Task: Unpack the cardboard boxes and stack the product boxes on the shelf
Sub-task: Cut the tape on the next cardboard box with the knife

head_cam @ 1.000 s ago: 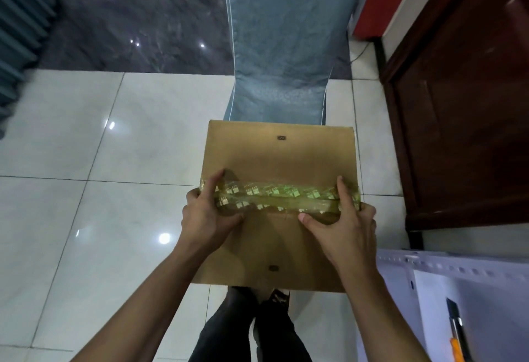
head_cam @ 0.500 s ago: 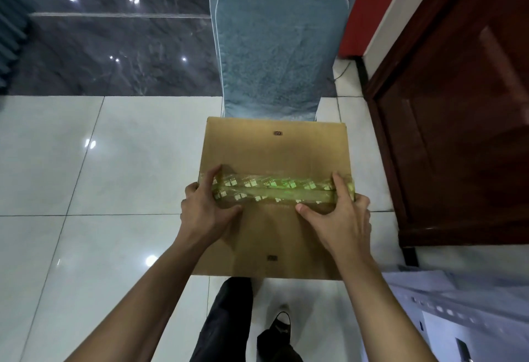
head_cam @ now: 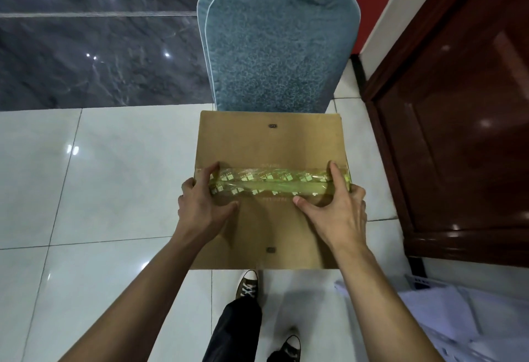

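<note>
Nearest the camera, two sneakers (head_cam: 248, 284) and dark trouser legs stand on the white tiled floor (head_cam: 94, 167), and the edge of a white perforated crate (head_cam: 429, 283) with white sheets shows at the lower right.

Above the feet, a cardboard box (head_cam: 272, 144) is carried at about waist height in front of the person. It is plain brown, still sealed, and a wide band of yellow-green printed tape (head_cam: 274, 182) runs across its top from side to side, wrinkled along the middle. Small dark marks sit near the near and far edges of the top.

Both forearms reach forward and slightly inward. The left hand (head_cam: 200, 204) holds the left side of the box, its forefinger lying over the tape's end and its thumb spread across the top, the other fingers wrapped down over the edge. The right hand (head_cam: 337, 210) mirrors this on the right side, forefinger on the tape, thumb pointing inward along the tape's near edge. The box lies between the two hands, its taped seam running from one to the other.

Just beyond the box stands a chair (head_cam: 280, 46) in a blue-grey cover, its back towards the camera. A dark wooden door (head_cam: 458, 104) is to the right, and dark marble flooring lies farther off on the left.
</note>
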